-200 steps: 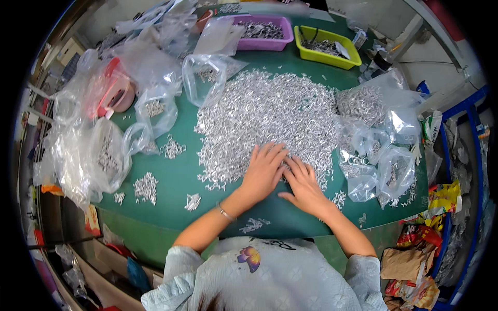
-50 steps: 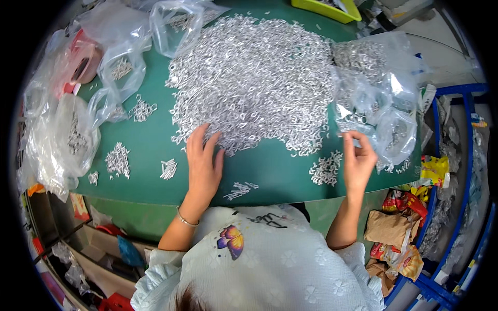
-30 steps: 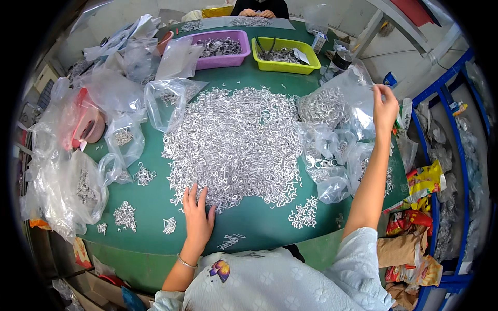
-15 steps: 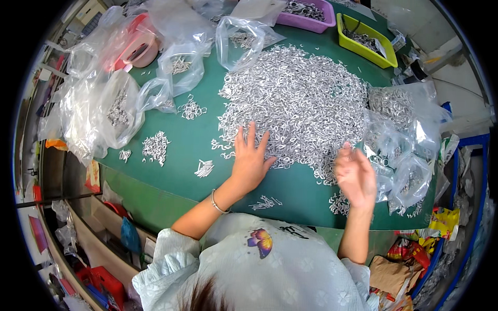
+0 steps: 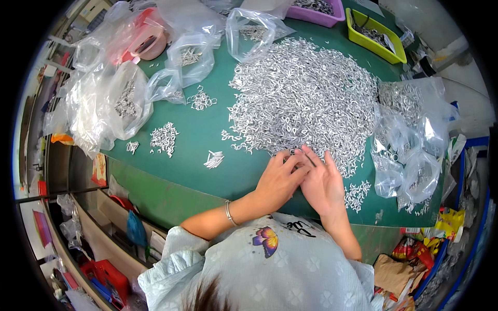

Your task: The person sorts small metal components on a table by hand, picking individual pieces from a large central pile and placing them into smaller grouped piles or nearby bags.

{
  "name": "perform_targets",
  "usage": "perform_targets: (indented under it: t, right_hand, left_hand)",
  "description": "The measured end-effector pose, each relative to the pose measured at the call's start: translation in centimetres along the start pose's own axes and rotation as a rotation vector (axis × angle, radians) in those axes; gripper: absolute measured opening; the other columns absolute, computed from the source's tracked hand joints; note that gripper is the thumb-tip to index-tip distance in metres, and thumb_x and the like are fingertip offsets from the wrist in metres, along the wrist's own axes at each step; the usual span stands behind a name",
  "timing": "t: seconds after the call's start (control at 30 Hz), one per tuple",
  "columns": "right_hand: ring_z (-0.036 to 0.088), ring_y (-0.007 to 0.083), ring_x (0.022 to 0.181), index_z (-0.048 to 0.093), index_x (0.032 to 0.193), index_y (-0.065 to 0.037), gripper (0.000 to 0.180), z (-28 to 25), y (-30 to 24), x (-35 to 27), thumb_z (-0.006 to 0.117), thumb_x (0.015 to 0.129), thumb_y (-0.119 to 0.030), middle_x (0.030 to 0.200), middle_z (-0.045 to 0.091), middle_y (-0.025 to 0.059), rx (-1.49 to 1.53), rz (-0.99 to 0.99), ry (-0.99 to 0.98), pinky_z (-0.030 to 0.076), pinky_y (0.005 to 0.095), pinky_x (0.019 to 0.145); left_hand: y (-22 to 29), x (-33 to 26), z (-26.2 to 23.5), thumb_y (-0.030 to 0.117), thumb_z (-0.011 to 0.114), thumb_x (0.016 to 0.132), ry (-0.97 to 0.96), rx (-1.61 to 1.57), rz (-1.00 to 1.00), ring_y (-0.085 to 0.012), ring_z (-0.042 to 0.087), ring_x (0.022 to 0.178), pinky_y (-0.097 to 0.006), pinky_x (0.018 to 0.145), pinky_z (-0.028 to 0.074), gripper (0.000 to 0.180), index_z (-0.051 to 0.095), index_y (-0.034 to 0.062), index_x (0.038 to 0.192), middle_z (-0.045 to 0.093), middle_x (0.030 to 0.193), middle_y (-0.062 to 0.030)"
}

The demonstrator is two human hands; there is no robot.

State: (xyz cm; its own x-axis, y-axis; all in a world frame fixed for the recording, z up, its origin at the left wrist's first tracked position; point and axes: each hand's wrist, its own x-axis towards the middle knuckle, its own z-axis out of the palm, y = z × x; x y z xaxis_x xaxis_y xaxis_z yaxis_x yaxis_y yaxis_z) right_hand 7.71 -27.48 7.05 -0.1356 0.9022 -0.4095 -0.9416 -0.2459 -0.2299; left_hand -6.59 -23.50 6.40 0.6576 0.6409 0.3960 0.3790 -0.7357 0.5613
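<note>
A large heap of small silvery metal hooks and loops (image 5: 306, 98) covers the middle of the green table. At its near edge my two hands meet. My left hand (image 5: 282, 179) is bent, its fingers curled and pressed together against the fingers of my right hand; what they hold, if anything, is too small to tell. My right hand (image 5: 322, 184) is turned partly palm up, fingers stretched out, some metal pieces lying beyond the fingertips. A small pile of pieces (image 5: 357, 196) lies right of my right hand.
Left on the green table (image 5: 192, 171) lie small piles: straight pins (image 5: 213, 159), hooks (image 5: 164, 139) and rings (image 5: 201, 98). Clear plastic bags of parts (image 5: 83, 111) crowd the left, more bags (image 5: 410, 140) the right. Purple (image 5: 332, 18) and yellow-green trays (image 5: 381, 49) stand at the back.
My left hand has moved right from the heap's edge and curled. My right hand has come left to meet it. The few pins lying in front of me no longer show. The view has shifted slightly.
</note>
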Motion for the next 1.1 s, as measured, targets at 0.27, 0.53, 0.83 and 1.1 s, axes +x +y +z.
perform_targets:
  t: [0.27, 0.53, 0.83, 1.1]
  right_hand:
    - [0.046, 0.0224, 0.122, 0.04, 0.132, 0.002, 0.037, 0.6, 0.0, 0.4, 0.045, 0.096, -0.007, 0.129, 0.048, 0.0139, -0.285, 0.105, -0.074, 0.035, 0.0372, 0.105]
    - [0.061, 0.0148, 0.089, 0.053, 0.12, 0.0, 0.028, 0.3, -1.8, 2.1, 0.051, 0.092, -0.003, 0.107, 0.061, 0.0079, -1.089, -0.027, -0.034, 0.05, 0.0262, 0.072]
    - [0.049, 0.025, 0.094, 0.064, 0.092, -0.005, 0.015, 2.0, -2.6, 11.9, 0.065, 0.078, -0.008, 0.096, 0.057, 0.0082, -2.395, -1.048, 0.085, 0.037, 0.0374, 0.081]
    - [0.051, 0.0241, 0.083, 0.059, 0.082, -0.004, 0.008, 2.0, -2.5, 12.4, 0.06, 0.074, -0.004, 0.082, 0.056, 0.0086, -2.548, -1.029, 0.047, 0.035, 0.038, 0.077]
  left_hand:
    - [-2.3, -0.3, 0.8, -0.001, 0.062, 0.077, 0.113, -0.314, -0.227, -0.0295, 0.051, 0.083, -0.039, 0.075, 0.042, 0.018, 0.059, 0.0038, 0.094, 0.056, 0.087, -0.0094]
    - [-3.5, -0.6, -0.8, 0.002, 0.058, 0.087, 0.172, -0.748, -0.487, -0.0155, 0.057, 0.076, -0.027, 0.068, 0.046, 0.012, 0.059, 0.001, 0.099, 0.06, 0.083, -0.0064]
    - [-5.8, -1.2, -1.2, -0.005, 0.048, 0.088, 0.233, -1.499, -0.842, -0.0093, 0.054, 0.081, -0.023, 0.067, 0.044, 0.023, 0.057, -0.0017, 0.109, 0.059, 0.091, -0.0047]
    - [-6.0, -2.4, -1.4, -0.002, 0.059, 0.084, 0.316, -0.71, -0.77, -0.0078, 0.043, 0.071, -0.021, 0.061, 0.038, 0.033, 0.054, 0.0036, 0.116, 0.042, 0.085, 0.0022]
